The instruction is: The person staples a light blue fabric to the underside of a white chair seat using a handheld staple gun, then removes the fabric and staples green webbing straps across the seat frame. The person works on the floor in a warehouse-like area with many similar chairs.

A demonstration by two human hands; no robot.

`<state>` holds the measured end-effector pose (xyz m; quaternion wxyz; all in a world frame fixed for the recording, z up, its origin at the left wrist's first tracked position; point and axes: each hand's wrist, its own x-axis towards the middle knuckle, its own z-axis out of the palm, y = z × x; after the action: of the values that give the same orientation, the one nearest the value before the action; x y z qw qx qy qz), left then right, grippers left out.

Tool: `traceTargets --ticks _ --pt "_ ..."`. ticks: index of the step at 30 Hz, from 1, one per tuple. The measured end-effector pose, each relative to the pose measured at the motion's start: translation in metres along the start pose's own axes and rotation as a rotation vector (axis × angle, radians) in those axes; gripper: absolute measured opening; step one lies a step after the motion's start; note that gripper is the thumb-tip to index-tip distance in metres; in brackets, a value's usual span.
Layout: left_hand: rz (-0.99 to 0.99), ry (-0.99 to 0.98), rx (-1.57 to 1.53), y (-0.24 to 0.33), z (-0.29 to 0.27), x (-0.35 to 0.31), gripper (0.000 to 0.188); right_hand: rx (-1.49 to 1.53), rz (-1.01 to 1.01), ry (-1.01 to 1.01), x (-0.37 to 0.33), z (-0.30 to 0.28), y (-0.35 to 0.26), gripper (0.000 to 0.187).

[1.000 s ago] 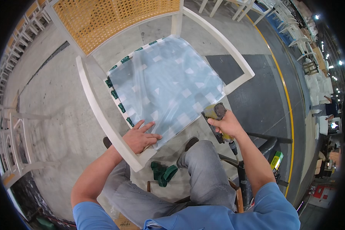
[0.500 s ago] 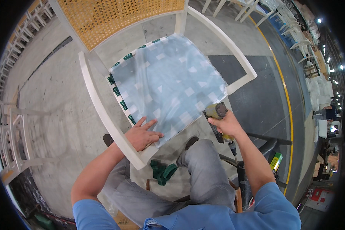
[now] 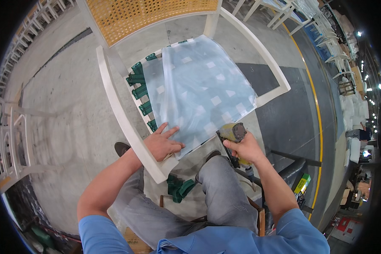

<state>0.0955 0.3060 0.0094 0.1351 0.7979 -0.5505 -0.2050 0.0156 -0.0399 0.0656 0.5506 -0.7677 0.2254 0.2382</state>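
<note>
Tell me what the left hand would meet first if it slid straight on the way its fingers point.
The left hand lies flat on the near corner of the plastic-wrapped seat pad, fingers aimed up and right across it. Going on, it would likely only slide over more of that pad; nothing else shows in that line.

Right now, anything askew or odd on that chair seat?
Yes: the plastic-wrapped seat cushion sits skewed in the white chair frame, baring green webbing on its left. Left hand presses its corner; right hand grips a staple gun.
</note>
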Motion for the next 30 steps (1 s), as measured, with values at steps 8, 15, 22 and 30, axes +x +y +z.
traceTargets --ticks 8,15,22,30 --pt "-0.010 0.010 -0.006 0.001 0.001 -0.005 0.020 -0.075 0.030 -0.004 0.000 0.012 -0.006 0.039" --pt "0.028 0.038 0.021 -0.002 0.008 -0.002 0.024 -0.055 0.012 -0.003 0.000 0.009 0.000 0.041" --pt "0.025 0.026 0.035 -0.001 0.010 -0.006 0.027 0.019 0.030 -0.062 -0.018 0.025 -0.009 0.045" --pt "0.029 0.023 0.020 0.000 0.007 -0.008 0.023 -0.075 0.092 -0.148 -0.016 0.054 -0.013 0.046"
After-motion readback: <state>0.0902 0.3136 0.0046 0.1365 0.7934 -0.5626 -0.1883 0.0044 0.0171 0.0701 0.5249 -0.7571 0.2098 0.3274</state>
